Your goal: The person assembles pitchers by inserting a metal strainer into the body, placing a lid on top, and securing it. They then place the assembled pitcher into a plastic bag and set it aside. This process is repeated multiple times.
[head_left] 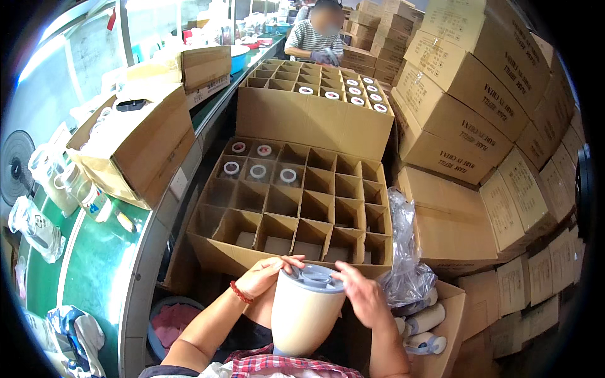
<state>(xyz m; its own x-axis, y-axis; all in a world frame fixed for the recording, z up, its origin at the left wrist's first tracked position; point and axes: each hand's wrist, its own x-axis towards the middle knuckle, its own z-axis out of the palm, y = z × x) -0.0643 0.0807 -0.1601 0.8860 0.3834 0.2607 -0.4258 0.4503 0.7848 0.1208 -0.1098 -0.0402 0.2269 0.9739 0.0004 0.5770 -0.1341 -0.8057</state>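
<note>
A cream vacuum flask (302,321) with a grey lid (313,277) stands upright close to my body, narrowing downward. My left hand (261,277), with a red beaded bracelet at the wrist, grips the left edge of the lid. The fingers of my right hand (363,295) curl against the lid's right edge. Just beyond is a divided carton (230,250). Clear glass refills with white round tops, such as this one (258,171), fill several of its far left compartments.
Behind it is a second divided carton (309,120); a person (314,41) works beyond. Stacked cartons (466,82) line the right. At left, a green bench (101,252) bears an open box (154,138) and bagged items. Clear plastic (406,271) and an open carton of flasks (450,327) lie right.
</note>
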